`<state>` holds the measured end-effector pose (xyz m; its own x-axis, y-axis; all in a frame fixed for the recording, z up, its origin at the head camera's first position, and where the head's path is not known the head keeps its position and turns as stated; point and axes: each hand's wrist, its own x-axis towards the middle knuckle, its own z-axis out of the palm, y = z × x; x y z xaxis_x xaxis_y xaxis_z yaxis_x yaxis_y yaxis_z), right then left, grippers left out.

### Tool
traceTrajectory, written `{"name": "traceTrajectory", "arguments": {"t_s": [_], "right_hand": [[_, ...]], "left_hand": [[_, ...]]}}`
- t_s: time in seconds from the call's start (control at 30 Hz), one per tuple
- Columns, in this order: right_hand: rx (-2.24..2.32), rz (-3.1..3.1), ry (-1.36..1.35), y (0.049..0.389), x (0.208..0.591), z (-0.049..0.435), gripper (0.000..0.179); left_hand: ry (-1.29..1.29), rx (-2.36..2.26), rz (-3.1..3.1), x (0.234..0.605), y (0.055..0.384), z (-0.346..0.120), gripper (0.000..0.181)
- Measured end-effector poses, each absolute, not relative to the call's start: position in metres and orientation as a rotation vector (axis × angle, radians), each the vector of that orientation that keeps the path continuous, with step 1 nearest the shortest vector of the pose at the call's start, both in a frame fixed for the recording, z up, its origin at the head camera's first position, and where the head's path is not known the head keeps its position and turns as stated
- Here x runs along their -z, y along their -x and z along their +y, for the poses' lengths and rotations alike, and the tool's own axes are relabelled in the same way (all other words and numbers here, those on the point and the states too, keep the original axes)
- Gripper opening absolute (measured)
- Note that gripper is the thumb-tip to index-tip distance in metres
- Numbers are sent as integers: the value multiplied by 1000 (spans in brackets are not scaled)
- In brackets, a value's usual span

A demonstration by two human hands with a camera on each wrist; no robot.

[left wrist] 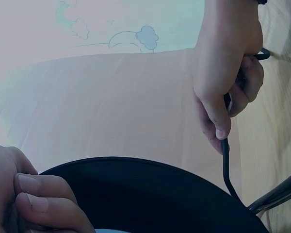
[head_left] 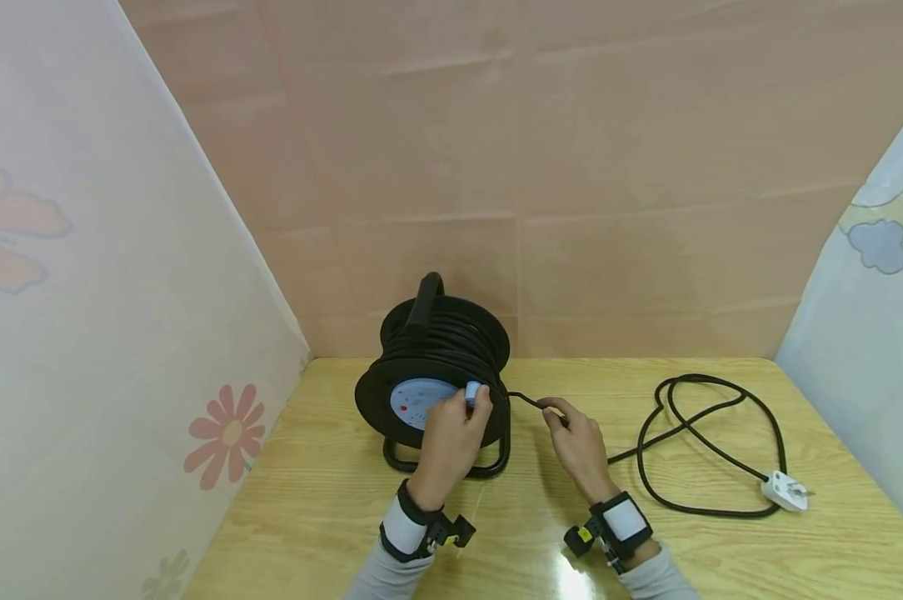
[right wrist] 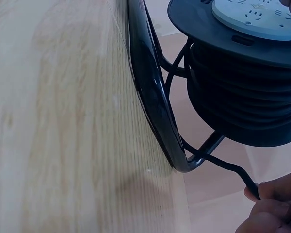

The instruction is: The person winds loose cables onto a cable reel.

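A black cable reel wound with thick black cable stands on the table, its pale blue socket panel facing the near side. My left hand holds the pale knob at the right part of the reel's front disc. To the right of the reel, my right hand grips the loose black cable between thumb and fingers. In the right wrist view the cable runs from behind the stand's tube to those fingers. The left wrist view shows the curled left fingers beside the disc.
Past the right hand, the cable lies in loose loops on the wooden table, ending in a white plug at the right. A carrying handle tops the reel. Brown paper covers the wall behind.
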<state>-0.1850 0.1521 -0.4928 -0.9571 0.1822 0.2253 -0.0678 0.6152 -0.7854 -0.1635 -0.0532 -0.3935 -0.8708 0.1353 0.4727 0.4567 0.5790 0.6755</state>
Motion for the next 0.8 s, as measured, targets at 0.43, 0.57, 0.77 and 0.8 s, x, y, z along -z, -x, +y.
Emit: {"name": "traceTrajectory", "arguments": {"t_s": [0.43, 0.57, 0.77, 0.8], "right_hand": [[-1260, -2566, 12, 184, 493, 151, 22], [-1248, -2570, -3, 183, 493, 151, 21], [-1239, -2585, 14, 182, 492, 151, 19], [-1235, -2589, 14, 182, 492, 151, 19]], "left_hand": [[498, 1220, -2473, 402, 162, -45, 47], [500, 1236, -2489, 404, 161, -42, 46], [526, 1246, -2493, 409, 160, -39, 47], [529, 1247, -2494, 410, 159, -39, 47]]}}
